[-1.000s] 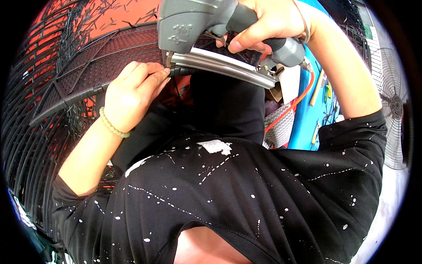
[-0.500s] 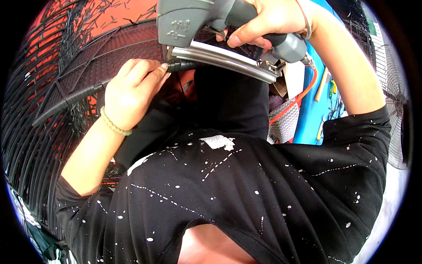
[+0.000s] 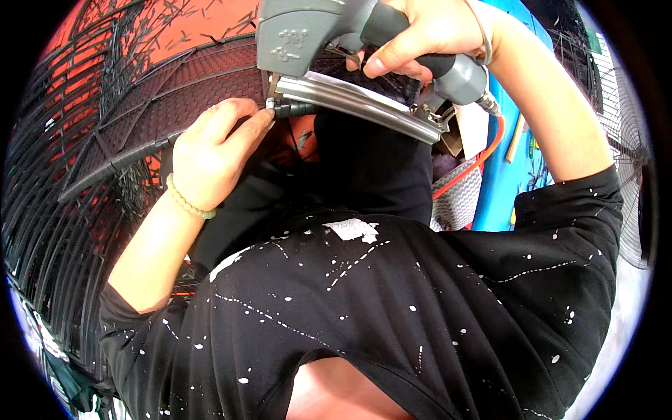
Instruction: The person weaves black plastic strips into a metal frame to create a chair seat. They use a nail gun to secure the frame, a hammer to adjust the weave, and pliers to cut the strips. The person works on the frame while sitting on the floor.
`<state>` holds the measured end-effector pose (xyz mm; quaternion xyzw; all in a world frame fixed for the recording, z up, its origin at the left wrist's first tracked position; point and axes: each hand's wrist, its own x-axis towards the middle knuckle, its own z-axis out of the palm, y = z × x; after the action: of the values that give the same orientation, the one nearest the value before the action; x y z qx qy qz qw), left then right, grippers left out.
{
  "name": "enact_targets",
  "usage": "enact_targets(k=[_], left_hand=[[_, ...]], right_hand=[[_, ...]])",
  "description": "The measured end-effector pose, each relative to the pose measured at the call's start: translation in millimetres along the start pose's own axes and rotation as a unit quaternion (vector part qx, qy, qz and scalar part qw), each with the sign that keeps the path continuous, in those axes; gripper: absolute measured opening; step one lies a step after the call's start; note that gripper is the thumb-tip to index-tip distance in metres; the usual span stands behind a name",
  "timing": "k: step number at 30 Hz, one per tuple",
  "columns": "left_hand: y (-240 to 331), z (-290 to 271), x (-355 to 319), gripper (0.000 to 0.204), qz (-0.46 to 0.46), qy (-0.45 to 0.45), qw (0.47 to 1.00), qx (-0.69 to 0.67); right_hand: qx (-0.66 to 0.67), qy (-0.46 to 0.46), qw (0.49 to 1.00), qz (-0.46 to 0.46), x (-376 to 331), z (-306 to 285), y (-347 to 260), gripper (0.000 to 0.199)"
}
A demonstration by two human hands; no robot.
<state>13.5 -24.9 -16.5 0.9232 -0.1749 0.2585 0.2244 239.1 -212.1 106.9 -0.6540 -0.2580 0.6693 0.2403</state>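
Nearest me, my left hand (image 3: 213, 150) is clenched on the dark woven panel (image 3: 175, 98), fingertips pinching its black edge strand right at the nose of the grey pneumatic stapler (image 3: 308, 42). My right hand (image 3: 427, 35), just beyond, grips the stapler's handle, one finger wrapped underneath. Judging by the finished weave left of the stapler, most of the panel looks done; edge fastening remains. Since the earlier frame the stapler has barely shifted. Beyond it lies an orange air hose (image 3: 476, 161).
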Motion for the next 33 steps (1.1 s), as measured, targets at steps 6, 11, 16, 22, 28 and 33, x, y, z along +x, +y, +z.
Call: enact_targets(k=[6, 11, 16, 22, 28, 33], left_hand=[[3, 3, 3, 0.02, -0.001, 0.0, 1.0, 0.015], [10, 4, 7, 0.019, -0.005, -0.008, 1.0, 0.026], [10, 2, 7, 0.025, -0.015, -0.016, 0.999, 0.023], [-1, 2, 2, 0.022, -0.007, 0.002, 1.0, -0.009], [-10, 4, 7, 0.022, -0.063, -0.051, 0.996, -0.022], [-14, -2, 15, 0.032, -0.192, -0.071, 0.973, -0.103]], right_hand=[[-0.004, 0.02, 0.999, 0.031, -1, 0, 3, 0.015], [0.007, 0.013, 1.0, 0.003, -10, 0, 8, 0.014], [0.007, 0.022, 0.999, -0.023, -18, 4, 2, 0.014], [0.025, 0.202, 0.978, -0.049, -55, 25, 26, 0.03], [0.079, 0.232, 0.965, -0.095, -83, 32, 55, 0.035], [0.067, 0.208, 0.973, -0.077, -69, 43, 42, 0.031]])
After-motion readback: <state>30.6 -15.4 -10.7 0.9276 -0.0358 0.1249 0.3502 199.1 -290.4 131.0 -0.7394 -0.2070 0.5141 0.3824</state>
